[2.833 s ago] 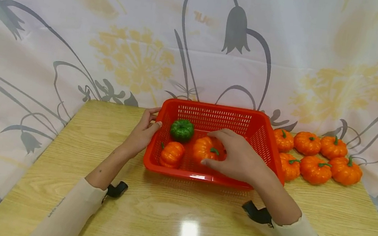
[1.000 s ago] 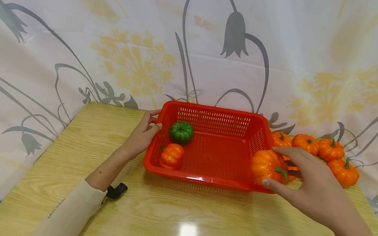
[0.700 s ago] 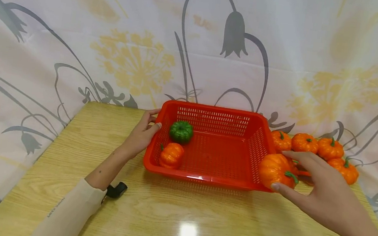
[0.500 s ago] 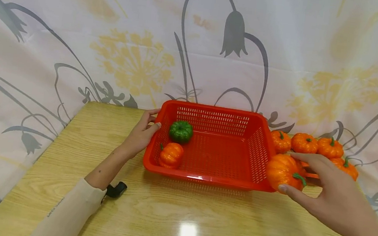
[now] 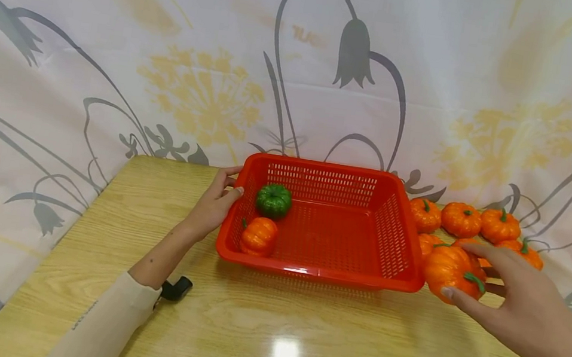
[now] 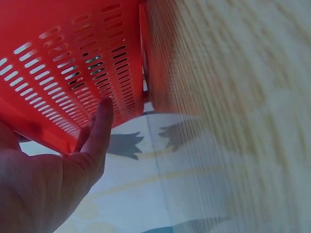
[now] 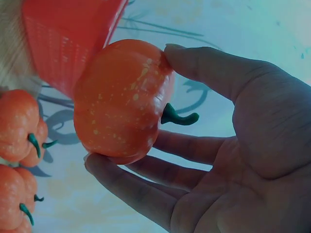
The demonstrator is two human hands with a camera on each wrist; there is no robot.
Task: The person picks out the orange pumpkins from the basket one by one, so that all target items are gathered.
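My right hand [image 5: 529, 307] pinches a small orange pumpkin [image 5: 449, 272] between thumb and fingers, just outside the right front corner of the red plastic basket [image 5: 306, 270]. In the right wrist view the pumpkin [image 7: 121, 97] has a green stem turned toward the palm and is held off the table. With its thumb over the left rim and fingers along the outer wall, my left hand [image 5: 212, 205] grips the basket. Inside it, on the left, sit a green pumpkin [image 5: 274, 201] and an orange pumpkin [image 5: 259, 236]. The left wrist view shows the slotted basket wall [image 6: 73, 63] close up.
Several orange pumpkins [image 5: 461, 220] stand in two rows on the wooden table [image 5: 223, 327], right of the basket; my right hand partly covers the front row. A flower-printed cloth [image 5: 208, 29] rises behind the table.
My right hand has lifted the orange pumpkin out of the basket and carried it right, past the basket's right rim. My left hand keeps its place on the left rim.
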